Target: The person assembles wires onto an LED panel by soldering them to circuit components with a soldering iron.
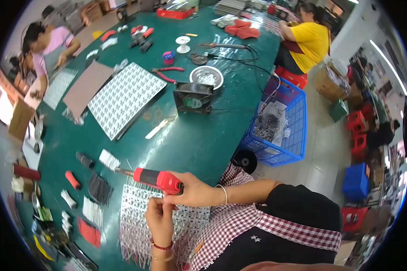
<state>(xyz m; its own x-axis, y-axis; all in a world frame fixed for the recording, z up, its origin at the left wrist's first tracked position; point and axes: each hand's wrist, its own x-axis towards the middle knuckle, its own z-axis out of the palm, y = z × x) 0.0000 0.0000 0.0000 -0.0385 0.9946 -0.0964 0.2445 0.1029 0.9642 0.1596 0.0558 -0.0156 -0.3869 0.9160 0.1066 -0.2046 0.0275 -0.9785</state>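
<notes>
My right hand (192,189), a white bangle at its wrist, is wrapped round a red-and-black soldering iron (150,177). The metal tip points left and ends beside a bundle of white wires (108,159). Just below, my left hand (160,216) has its fingertips pinched together over a panel of small circuit boards (133,205). What the pinch holds, if anything, is too small to make out. Many thin reddish and white wires hang from the panel's near edge, and part of it is hidden under my hands and arm.
Bundles of black wires (99,189), white wires (93,211) and red wires (89,231) lie to the left. Ahead are a stack of board panels (126,97), a small fan (193,97), a metal bowl (216,74) and pliers (165,77). A blue crate (298,131) stands right; co-workers sit farther off.
</notes>
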